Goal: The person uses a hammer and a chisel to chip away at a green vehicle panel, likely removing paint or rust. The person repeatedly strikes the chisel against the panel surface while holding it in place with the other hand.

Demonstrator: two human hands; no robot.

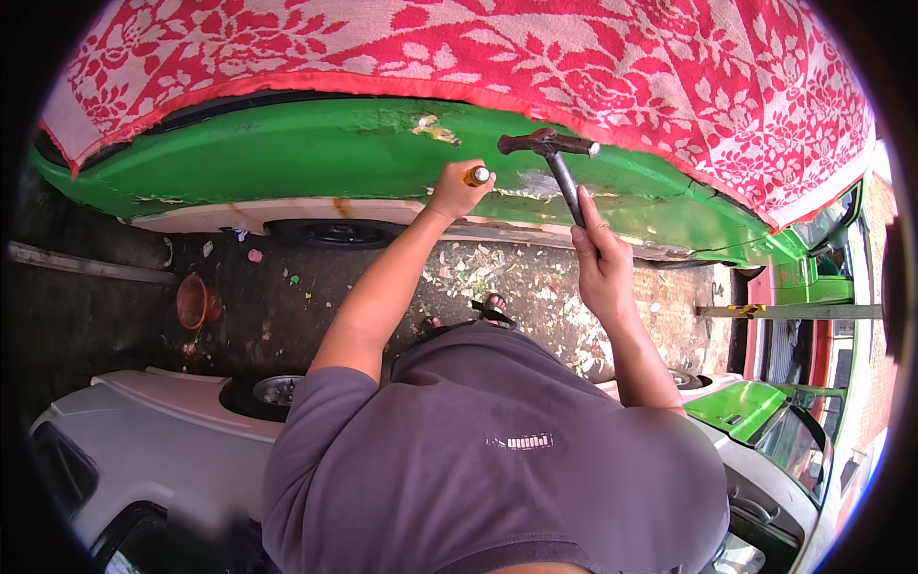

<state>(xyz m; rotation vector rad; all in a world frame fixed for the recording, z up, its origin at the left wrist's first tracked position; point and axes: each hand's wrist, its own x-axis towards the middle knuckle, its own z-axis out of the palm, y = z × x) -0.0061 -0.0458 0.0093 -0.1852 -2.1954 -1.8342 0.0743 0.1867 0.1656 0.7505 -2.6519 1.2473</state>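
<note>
My right hand (pixel 604 266) is wrapped round the lower handle of a hammer (pixel 564 182). Its dark metal head is raised in front of a green car body (pixel 287 148). In my closed left hand (pixel 454 194) is a tool with an amber handle (pixel 475 176) and a pale round end cap pointing up. The rest of that tool is hidden, so whether it is a chisel or a screwdriver I cannot tell. Close to both hands, the green panel has a scraped whitish patch (pixel 540 184). Farther up is a chipped yellowish spot (pixel 435 129).
A red and white floral cloth (pixel 612 67) drapes over the car's top. Paint flakes (pixel 478 268) litter the dark floor round my feet. An orange-brown bucket (pixel 193 302) stands to the left. Another vehicle, pale with green (pixel 172 430), is close behind me.
</note>
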